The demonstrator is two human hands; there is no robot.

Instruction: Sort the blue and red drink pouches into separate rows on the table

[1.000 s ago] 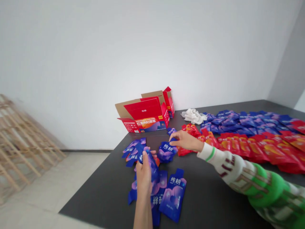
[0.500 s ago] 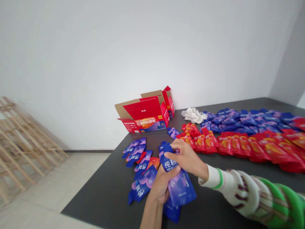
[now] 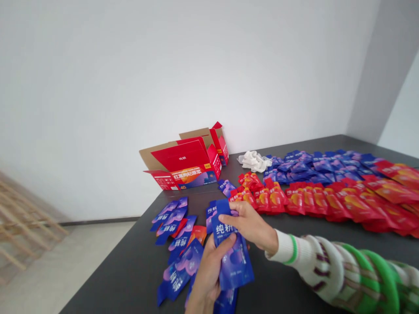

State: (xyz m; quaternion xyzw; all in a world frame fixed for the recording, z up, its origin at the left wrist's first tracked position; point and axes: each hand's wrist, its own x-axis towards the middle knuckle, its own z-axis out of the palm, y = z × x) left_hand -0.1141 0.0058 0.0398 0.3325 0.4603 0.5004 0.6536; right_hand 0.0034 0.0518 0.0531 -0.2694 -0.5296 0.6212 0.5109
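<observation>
Between my two hands is a blue pouch (image 3: 233,261) with white lettering and a purple print, tilted toward me. My left hand (image 3: 209,266) is closed round its lower left side, thumb across the front. At its upper end, my right hand (image 3: 247,220) pinches the edge near the narrow top. Behind the held pouch, another blue pouch (image 3: 210,212) partly shows; whether it is held too I cannot tell. Left of my hands lie several blue pouches (image 3: 183,266) overlapping on the table, with an orange-red pouch (image 3: 198,233) among them.
Open red cartons (image 3: 183,161) stand at the table's back left, near the wall. A white cloth (image 3: 254,161) lies right of them. Rows of red pouches (image 3: 334,203) and a heap of blue pouches (image 3: 314,165) cover the right side of the black table (image 3: 108,266). Wooden slats (image 3: 26,218) lean at far left.
The view has turned slightly right, so things sit further left. The held pouch now stands more upright, and my right hand has stayed at its top edge.
</observation>
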